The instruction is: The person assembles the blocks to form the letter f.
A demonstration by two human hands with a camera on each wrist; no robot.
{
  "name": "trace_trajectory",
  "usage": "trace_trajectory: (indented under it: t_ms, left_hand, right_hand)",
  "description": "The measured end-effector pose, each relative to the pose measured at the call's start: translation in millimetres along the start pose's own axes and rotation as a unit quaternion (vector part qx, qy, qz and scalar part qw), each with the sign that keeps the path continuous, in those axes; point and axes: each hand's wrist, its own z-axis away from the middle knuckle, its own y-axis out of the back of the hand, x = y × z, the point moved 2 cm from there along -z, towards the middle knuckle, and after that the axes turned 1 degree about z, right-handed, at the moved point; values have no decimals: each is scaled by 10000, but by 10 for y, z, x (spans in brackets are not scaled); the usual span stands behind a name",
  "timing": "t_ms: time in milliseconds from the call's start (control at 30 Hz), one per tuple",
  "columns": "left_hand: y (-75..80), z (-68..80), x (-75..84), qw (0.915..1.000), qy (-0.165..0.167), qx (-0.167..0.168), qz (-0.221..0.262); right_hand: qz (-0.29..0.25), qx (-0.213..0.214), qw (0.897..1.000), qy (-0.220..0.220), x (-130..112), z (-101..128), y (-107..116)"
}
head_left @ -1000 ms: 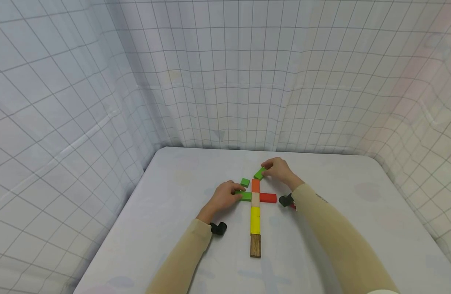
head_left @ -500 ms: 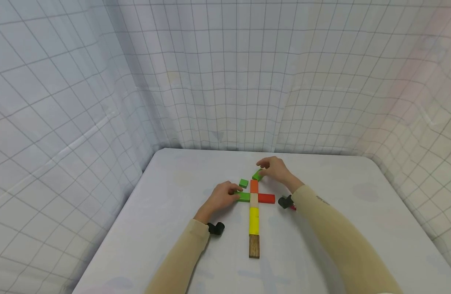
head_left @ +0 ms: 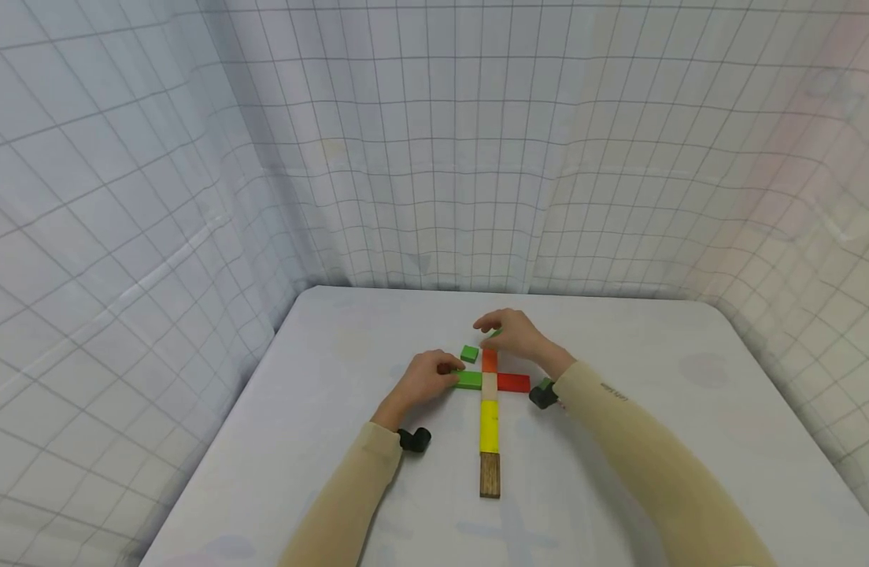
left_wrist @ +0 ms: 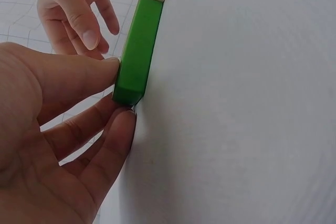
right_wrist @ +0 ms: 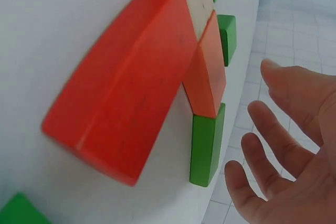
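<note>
In the head view, colored wooden blocks lie in a cross on the table. My left hand (head_left: 423, 379) pinches the outer end of the green block (left_wrist: 139, 51) that forms the left arm. Its inner end touches the pale wood block (head_left: 489, 386) at the centre. My right hand (head_left: 515, 332) hovers over the orange block (head_left: 489, 361), fingers apart and holding nothing. In the right wrist view, another green block (right_wrist: 206, 145) lies at the orange block's far end; the hand mostly hides it in the head view. A red block (head_left: 514, 383) forms the right arm.
A small green block (head_left: 469, 353) lies loose, left of the orange one. Below the centre run a yellow block (head_left: 489, 425) and a dark brown block (head_left: 489, 475). Another green block (head_left: 545, 383) shows beside the right wrist camera. A grid-patterned curtain (head_left: 420, 157) surrounds the white table (head_left: 321, 394).
My right hand has let go of the far green block and shifted left and slightly nearer, over the orange block. My left hand stays at its green block.
</note>
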Motion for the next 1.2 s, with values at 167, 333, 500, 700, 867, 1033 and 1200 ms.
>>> trace_trajectory:
  t_ms: [167, 333, 500, 700, 867, 1033, 1200]
  left_hand:
    - [3, -4, -11, 10000, -66, 0, 48]
    - [12, 2, -11, 9999, -134, 12, 105]
    - [15, 4, -16, 9998, -98, -3, 151]
    - [22, 9, -17, 9997, -109, -21, 201]
    - [22, 9, -15, 9996, -141, 7, 256]
    - [19, 22, -11, 9991, -80, 18, 407]
    - [25, 39, 10, 9990, -83, -4, 439]
  right_hand:
    - [166, -233, 9993, 232, -30, -19, -95]
    - [270, -395, 9983, 324, -87, -29, -153]
    - [388, -480, 9977, 291, -120, -45, -203]
    - [572, -397, 9972, 258, -122, -60, -246]
    - [742, -388, 9961, 280, -135, -65, -263]
    - [1042, -391, 9935, 255, -120, -76, -298]
    - [985, -402, 9941, 221, -138, -62, -318]
